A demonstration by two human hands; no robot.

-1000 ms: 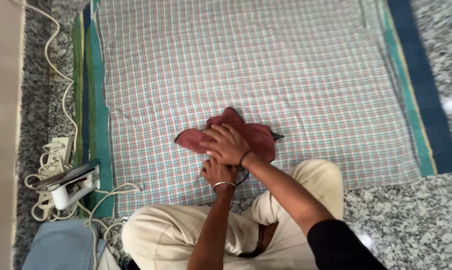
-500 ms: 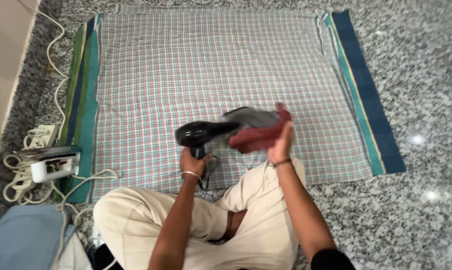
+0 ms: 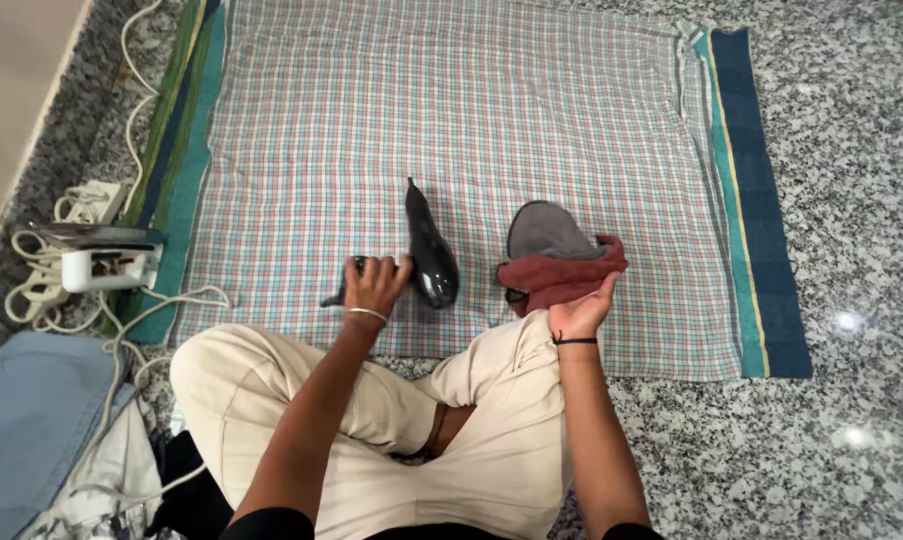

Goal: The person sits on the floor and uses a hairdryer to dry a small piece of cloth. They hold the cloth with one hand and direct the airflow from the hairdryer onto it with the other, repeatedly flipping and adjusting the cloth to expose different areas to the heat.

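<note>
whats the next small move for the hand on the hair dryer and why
Probably let go of the hair dryer: it already lies flat on the checked cloth, with the left hand gripping only its handle. The right hand holds the red and grey pouch apart, beside it.

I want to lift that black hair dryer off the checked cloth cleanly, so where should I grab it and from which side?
Probably by the handle, coming from the near left, where the left hand already rests. The hair dryer lies flat on the checked cloth, its tapered nozzle pointing away; the rounded body looks bulkier to wrap.
</note>
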